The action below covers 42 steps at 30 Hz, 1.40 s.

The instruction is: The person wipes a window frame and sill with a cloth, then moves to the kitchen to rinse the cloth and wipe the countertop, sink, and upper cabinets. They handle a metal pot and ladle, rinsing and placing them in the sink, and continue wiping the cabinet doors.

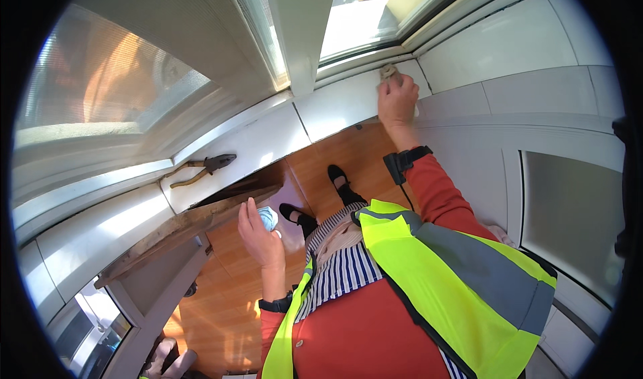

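Observation:
My right hand (pixel 398 100) reaches up to the far right end of the white tiled windowsill (pixel 341 110). It is closed on a crumpled beige cloth (pixel 388 72), pressed against the sill close to the window frame's corner. My left hand (pixel 262 238) is raised above the floor, below the sill's near edge. In its fingers is a crumpled light-blue and white bundle (pixel 268 218), perhaps a folded face mask or cloth. Combination pliers (pixel 213 165) with worn yellowish handles lie on the sill, ahead and to the left of my left hand.
A window sash (pixel 301 37) rises from the sill, with a screened pane (pixel 115 77) on the left. A rough wooden board (pixel 166 233) runs under the sill's edge. White wall tiles (pixel 497 42) and a framed panel (pixel 567 213) stand right. Below is an orange-brown floor (pixel 221 278).

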Tool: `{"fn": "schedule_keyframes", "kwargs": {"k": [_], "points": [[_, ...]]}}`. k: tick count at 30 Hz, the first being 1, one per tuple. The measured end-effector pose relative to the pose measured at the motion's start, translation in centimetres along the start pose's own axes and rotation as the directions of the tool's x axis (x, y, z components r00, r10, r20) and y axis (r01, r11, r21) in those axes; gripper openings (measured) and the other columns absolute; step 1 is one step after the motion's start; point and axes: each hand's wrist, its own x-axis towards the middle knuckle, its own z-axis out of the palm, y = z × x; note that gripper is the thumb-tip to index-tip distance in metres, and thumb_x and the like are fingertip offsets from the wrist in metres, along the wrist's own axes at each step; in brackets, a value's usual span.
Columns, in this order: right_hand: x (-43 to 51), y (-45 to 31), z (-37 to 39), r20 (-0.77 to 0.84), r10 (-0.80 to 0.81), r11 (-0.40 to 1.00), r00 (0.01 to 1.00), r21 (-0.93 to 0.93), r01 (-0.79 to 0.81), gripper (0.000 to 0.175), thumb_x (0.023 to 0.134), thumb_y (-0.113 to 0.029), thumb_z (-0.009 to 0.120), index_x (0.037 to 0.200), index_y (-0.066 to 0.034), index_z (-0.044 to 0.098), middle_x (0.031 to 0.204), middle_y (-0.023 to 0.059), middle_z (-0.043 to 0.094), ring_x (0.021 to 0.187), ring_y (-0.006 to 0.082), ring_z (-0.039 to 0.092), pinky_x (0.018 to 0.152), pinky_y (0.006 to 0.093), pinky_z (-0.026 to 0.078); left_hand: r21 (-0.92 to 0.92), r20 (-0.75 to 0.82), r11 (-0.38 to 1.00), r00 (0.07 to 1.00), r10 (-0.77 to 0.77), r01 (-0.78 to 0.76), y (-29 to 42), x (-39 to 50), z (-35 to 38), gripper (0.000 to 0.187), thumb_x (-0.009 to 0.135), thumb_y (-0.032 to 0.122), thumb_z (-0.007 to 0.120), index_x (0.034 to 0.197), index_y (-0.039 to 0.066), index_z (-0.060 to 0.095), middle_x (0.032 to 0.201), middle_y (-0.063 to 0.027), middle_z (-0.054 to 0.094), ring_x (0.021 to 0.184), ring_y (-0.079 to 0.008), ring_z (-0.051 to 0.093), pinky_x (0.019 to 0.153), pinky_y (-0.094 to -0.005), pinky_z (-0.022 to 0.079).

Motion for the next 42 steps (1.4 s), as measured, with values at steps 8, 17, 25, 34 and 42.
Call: {"fn": "schedule_keyframes", "kwargs": {"k": [8,17,25,34,42], "points": [[-11.8,-11.8,-1.2,0.149,-0.500,0.695,0.853,0.657,0.292,0.037,0.081,-0.010,0.064,0.118,-0.0091,0.061,0.107,0.0104,0.059,0.093,0.0323,0.053,0.086,0.0415,0.044,-0.011,-0.025,1.000,1.000,-0.007,0.006,-1.1,-1.2,-1.9,0.074,0.067,-0.013,0.060,0.137,0.007,0.048,0.133,-0.0169,0.051,0.120,-0.0382,0.048,0.102,-0.0437,0.040],[-3.8,-5.1,-0.8,0.055,-0.229,0.920,0.972,0.337,0.198,0.026,0.084,-0.012,0.065,0.108,-0.0040,0.063,0.113,0.0171,0.051,0.103,0.0347,0.049,0.088,0.0446,0.043,0.001,-0.032,0.987,0.986,-0.162,0.162,-2.3,-5.8,-1.9,0.067,0.070,-0.011,0.059,0.133,0.007,0.052,0.128,-0.0142,0.055,0.117,-0.0358,0.052,0.099,-0.0432,0.043],[-11.3,-16.6,0.5,0.035,-0.613,0.684,0.789,0.524,0.508,0.048,0.073,-0.008,0.070,0.120,-0.0063,0.061,0.104,0.0129,0.054,0.095,0.0346,0.052,0.080,0.0440,0.046,-0.039,-0.166,0.967,0.952,-0.256,0.253,-0.9,-9.8,-0.5,0.054,0.074,-0.008,0.055,0.126,0.004,0.056,0.121,-0.0146,0.057,0.110,-0.0359,0.055,0.092,-0.0429,0.048],[-12.9,-14.0,-0.1,0.108,-0.992,0.128,0.071,0.726,0.676,0.036,0.076,-0.003,0.068,0.112,-0.0017,0.064,0.109,0.0117,0.053,0.096,0.0322,0.054,0.079,0.0408,0.050,-0.179,-0.349,0.775,0.697,-0.626,0.606,2.2,-20.1,2.3,0.048,0.070,-0.006,0.062,0.117,0.004,0.060,0.110,-0.0139,0.059,0.104,-0.0349,0.056,0.086,-0.0425,0.049],[-14.7,-11.6,0.3,0.097,-0.979,-0.016,-0.179,0.839,0.544,0.015,0.078,-0.004,0.063,0.093,0.0007,0.064,0.100,0.0120,0.053,0.089,0.0317,0.052,0.076,0.0417,0.047,-0.293,-0.338,0.546,0.449,-0.827,0.785,5.4,-28.7,5.4,0.040,0.071,-0.002,0.065,0.111,0.002,0.062,0.102,-0.0168,0.061,0.096,-0.0370,0.059,0.081,-0.0427,0.050]]}}
